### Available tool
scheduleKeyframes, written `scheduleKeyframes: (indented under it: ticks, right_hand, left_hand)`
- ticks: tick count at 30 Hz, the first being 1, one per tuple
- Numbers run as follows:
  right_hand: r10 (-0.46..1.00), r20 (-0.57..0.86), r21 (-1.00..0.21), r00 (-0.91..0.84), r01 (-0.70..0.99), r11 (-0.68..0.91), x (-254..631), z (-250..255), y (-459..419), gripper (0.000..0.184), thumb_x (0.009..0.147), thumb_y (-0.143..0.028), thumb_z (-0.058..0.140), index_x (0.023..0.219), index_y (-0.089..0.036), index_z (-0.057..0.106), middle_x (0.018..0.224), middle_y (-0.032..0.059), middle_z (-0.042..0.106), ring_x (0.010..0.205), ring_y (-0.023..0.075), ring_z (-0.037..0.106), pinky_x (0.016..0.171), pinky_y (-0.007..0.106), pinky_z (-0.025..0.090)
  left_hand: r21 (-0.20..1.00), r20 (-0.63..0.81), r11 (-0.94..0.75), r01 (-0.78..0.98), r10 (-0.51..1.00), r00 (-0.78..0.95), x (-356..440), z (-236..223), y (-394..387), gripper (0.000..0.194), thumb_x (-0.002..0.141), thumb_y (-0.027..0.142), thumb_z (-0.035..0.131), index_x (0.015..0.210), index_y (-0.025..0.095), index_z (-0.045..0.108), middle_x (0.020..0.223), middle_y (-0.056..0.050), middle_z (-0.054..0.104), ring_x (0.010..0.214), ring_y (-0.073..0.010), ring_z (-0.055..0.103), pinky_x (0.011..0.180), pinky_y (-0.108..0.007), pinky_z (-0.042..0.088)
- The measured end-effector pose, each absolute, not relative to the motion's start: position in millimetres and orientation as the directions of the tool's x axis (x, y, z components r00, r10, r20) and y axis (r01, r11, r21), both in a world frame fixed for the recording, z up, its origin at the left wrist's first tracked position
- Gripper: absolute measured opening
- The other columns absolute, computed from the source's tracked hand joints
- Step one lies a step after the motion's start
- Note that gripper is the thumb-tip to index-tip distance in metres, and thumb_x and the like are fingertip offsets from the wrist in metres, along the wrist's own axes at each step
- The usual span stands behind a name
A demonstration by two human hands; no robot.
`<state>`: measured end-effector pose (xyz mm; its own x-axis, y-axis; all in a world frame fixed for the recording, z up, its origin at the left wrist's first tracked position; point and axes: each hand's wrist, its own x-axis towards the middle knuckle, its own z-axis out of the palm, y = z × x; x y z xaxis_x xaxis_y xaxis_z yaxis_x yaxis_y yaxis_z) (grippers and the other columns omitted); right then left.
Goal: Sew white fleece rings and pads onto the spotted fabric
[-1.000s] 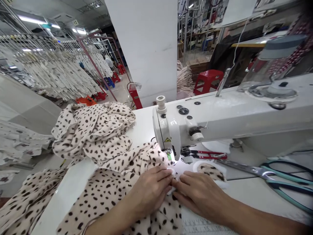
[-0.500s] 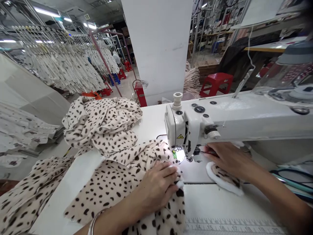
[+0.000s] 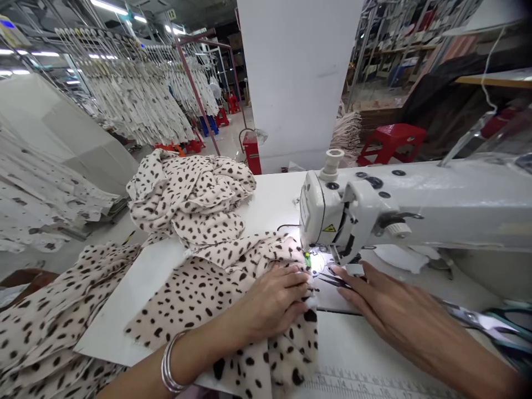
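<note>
My left hand [image 3: 276,302] is closed on the edge of a cream, dark-spotted fleece fabric [image 3: 189,296], just left of the needle area. White fuzz shows at the edge beside its fingertips. My right hand [image 3: 394,310] holds a pair of thread snips [image 3: 332,280]; their dark blades point left towards the lit spot under the head of the white sewing machine [image 3: 326,213]. The snips' handles are mostly hidden in my palm. A small green part [image 3: 307,259] sits by the needle, between the fabric and the blades.
Large scissors [image 3: 469,317] lie at the right, partly behind my right forearm. A ruler strip [image 3: 344,382] runs along the table's front edge. More spotted fabric [image 3: 195,188] is heaped at the back left. A white pillar [image 3: 297,83] and a red stool [image 3: 393,144] stand beyond.
My right hand left the fabric, reached under the machine arm for the red-handled snips and brought them left to the needle area. My left hand stayed on the fabric. The view shifted left.
</note>
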<state>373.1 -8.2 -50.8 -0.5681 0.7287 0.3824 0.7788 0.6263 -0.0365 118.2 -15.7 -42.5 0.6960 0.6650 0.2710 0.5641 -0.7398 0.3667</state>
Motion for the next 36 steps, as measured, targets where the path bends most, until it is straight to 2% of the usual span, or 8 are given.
scheduleKeyframes:
  ticks: [5, 11, 17, 21, 24, 28, 31, 36]
  right_hand:
    - [0.738, 0.271, -0.146, -0.618, 0.732, 0.666, 370, -50, -14, 0.035, 0.101, -0.036, 0.032, 0.111, -0.023, 0.062, 0.080, 0.0039, 0.056, 0.059, 0.0150, 0.057, 0.045, 0.024, 0.039]
    - [0.773, 0.380, -0.156, -0.508, 0.788, 0.595, 360, -54, -7, 0.043, 0.102, -0.037, 0.031, 0.102, -0.021, 0.071, 0.080, 0.0074, 0.058, 0.057, 0.0137, 0.055, 0.041, 0.021, 0.035]
    - [0.818, 0.371, -0.177, -0.439, 0.832, 0.526, 361, -53, 1, 0.048, 0.100, -0.037, 0.035, 0.069, -0.018, 0.067, 0.081, 0.0093, 0.058, 0.055, 0.0144, 0.053, 0.040, 0.024, 0.034]
    - [0.808, 0.322, -0.307, -0.493, 0.753, 0.582, 366, -46, -4, 0.031, 0.098, -0.032, 0.042, 0.094, -0.023, 0.071, 0.080, 0.0049, 0.058, 0.060, 0.0137, 0.058, 0.048, 0.024, 0.043]
    - [0.793, 0.305, -0.371, -0.527, 0.701, 0.609, 363, -45, -10, 0.027, 0.097, -0.029, 0.044, 0.098, -0.025, 0.071, 0.073, 0.0019, 0.055, 0.054, 0.0120, 0.055, 0.046, 0.023, 0.041]
    - [0.787, 0.364, -0.321, -0.498, 0.726, 0.608, 356, -48, -10, 0.034, 0.098, -0.031, 0.039, 0.094, -0.023, 0.072, 0.070, 0.0028, 0.054, 0.051, 0.0128, 0.053, 0.043, 0.024, 0.037]
    - [0.772, 0.419, -0.221, -0.478, 0.771, 0.598, 353, -50, -4, 0.042, 0.100, -0.035, 0.034, 0.094, -0.024, 0.073, 0.065, 0.0026, 0.048, 0.048, 0.0134, 0.048, 0.039, 0.023, 0.030]
    - [0.778, 0.400, -0.140, -0.485, 0.806, 0.575, 352, -53, 3, 0.050, 0.100, -0.034, 0.035, 0.067, -0.021, 0.071, 0.071, 0.0068, 0.050, 0.054, 0.0138, 0.048, 0.042, 0.024, 0.031]
  left_hand:
    - [0.383, 0.227, -0.731, 0.565, 0.667, 0.709, 117, -41, -18, 0.024, 0.097, 0.025, 0.052, 0.116, 0.015, 0.062, 0.129, -0.007, 0.063, 0.125, -0.0200, 0.055, 0.114, -0.040, 0.040]
    - [0.359, 0.230, -0.732, 0.578, 0.670, 0.706, 119, -41, -22, 0.022, 0.096, 0.022, 0.053, 0.114, 0.014, 0.062, 0.128, -0.009, 0.063, 0.126, -0.0213, 0.055, 0.112, -0.042, 0.042]
    - [0.334, 0.247, -0.733, 0.593, 0.675, 0.696, 121, -41, -20, 0.021, 0.096, 0.022, 0.051, 0.114, 0.014, 0.059, 0.128, -0.014, 0.059, 0.111, -0.0231, 0.063, 0.102, -0.044, 0.051]
    - [0.294, 0.239, -0.738, 0.608, 0.672, 0.701, 123, -39, -21, 0.021, 0.096, 0.021, 0.049, 0.113, 0.012, 0.057, 0.124, -0.016, 0.058, 0.101, -0.0241, 0.065, 0.096, -0.045, 0.055]
    - [0.287, 0.254, -0.749, 0.598, 0.661, 0.706, 124, -41, -21, 0.019, 0.098, 0.021, 0.047, 0.111, 0.011, 0.057, 0.116, -0.014, 0.062, 0.106, -0.0244, 0.064, 0.102, -0.046, 0.051]
    - [0.285, 0.249, -0.752, 0.594, 0.657, 0.712, 125, -44, -15, 0.020, 0.098, 0.021, 0.047, 0.113, 0.011, 0.057, 0.113, -0.013, 0.063, 0.115, -0.0247, 0.060, 0.107, -0.047, 0.047]
    - [0.281, 0.265, -0.760, 0.587, 0.649, 0.713, 126, -45, -4, 0.020, 0.098, 0.021, 0.048, 0.111, 0.011, 0.058, 0.111, -0.012, 0.063, 0.105, -0.0221, 0.063, 0.101, -0.044, 0.051]
    - [0.268, 0.290, -0.754, 0.600, 0.657, 0.696, 129, -43, 10, 0.019, 0.099, 0.022, 0.042, 0.107, 0.013, 0.057, 0.100, -0.010, 0.062, 0.090, -0.0191, 0.064, 0.087, -0.039, 0.058]
